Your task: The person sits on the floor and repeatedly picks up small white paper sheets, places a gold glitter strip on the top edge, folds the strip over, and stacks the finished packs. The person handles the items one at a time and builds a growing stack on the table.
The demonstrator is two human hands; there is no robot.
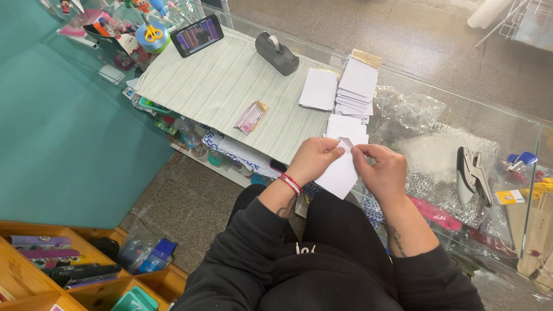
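Both hands pinch white paper piece above desk edge | left hand, right hand fingers pressed on top fold | step: creasing, likely | next: needs even edge alignment

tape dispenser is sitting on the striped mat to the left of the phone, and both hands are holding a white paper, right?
Not quite. In the head view the tape dispenser sits on the striped mat to the right of the phone, not the left. The rest holds: the left hand and right hand both hold the white paper.
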